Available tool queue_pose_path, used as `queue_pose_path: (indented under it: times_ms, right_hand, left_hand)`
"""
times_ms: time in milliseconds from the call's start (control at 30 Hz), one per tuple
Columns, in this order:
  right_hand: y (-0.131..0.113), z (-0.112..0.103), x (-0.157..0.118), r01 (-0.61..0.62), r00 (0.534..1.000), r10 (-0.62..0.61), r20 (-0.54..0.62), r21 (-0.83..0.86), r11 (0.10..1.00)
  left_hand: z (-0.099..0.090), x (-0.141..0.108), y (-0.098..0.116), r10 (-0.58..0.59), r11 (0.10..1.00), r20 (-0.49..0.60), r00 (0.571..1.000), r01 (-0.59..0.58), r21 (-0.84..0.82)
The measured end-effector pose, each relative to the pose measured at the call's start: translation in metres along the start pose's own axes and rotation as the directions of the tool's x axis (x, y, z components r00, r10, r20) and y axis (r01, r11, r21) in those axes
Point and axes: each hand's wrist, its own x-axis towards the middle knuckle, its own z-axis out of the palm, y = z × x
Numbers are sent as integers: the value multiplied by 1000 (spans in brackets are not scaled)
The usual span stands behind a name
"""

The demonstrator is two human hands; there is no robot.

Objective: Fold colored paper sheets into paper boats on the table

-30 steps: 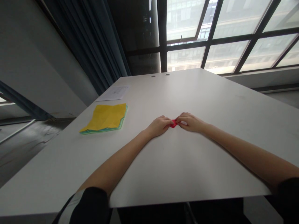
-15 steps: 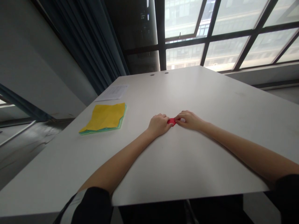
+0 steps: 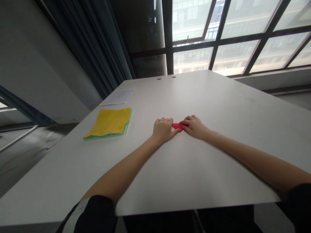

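A small red piece of folded paper (image 3: 178, 126) lies on the white table between my two hands. My left hand (image 3: 163, 129) rests at its left end, with the thumb at the near edge and the other fingers curled at the far side. On the right end, my right hand (image 3: 193, 126) pinches the paper between thumb and fingers. Both hands partly cover the paper, so its full shape is hidden.
A stack of coloured paper sheets (image 3: 110, 121), yellow on top and green below, lies to the left. Behind it is a printed white sheet (image 3: 118, 96). Two round grommets sit near the table's (image 3: 206, 174) far edge, by the windows and a blue curtain (image 3: 94, 42).
My left hand has shifted slightly left and its fingers have loosened, baring more of the red paper. My right hand's fingers have closed further over the right end.
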Motion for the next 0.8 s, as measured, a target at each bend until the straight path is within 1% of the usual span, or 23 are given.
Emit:
queue_pose_path:
  times_ms: [100,200,267,367,467,567,633,700,733,800]
  right_hand:
    - [-2,-2,2,-64,998,65,-12,34,997]
    - [-6,-5,5,-156,987,160,-9,180,971]
    - [-9,-7,7,-186,979,203,-36,273,944]
    - [-12,-10,8,-141,974,189,-125,319,937]
    - [-16,-11,7,-68,969,138,-207,312,948]
    - [-23,-12,6,-16,964,93,-248,298,955]
    - [-28,-13,5,23,969,51,-243,293,956]
    - [-32,-14,5,49,973,20,-228,295,954]
    - [-33,-15,5,49,976,19,-218,301,952]
    - [-34,-15,5,21,979,46,-198,322,946]
  left_hand:
    - [-2,0,0,51,998,-14,999,-51,-22]
    - [-3,-1,0,53,995,-31,998,-55,-77]
    - [-2,-1,0,6,990,-54,999,-13,-140]
    - [1,0,-1,-112,950,-68,991,87,-300]
    - [2,3,1,-210,851,-18,978,174,-496]
    - [2,6,4,-267,694,71,961,243,-678]
    - [3,8,6,-284,577,122,951,271,-771]
    - [6,9,6,-311,484,144,940,286,-827]
    - [7,10,5,-332,448,146,932,292,-845]
    - [10,10,4,-373,406,144,917,300,-863]
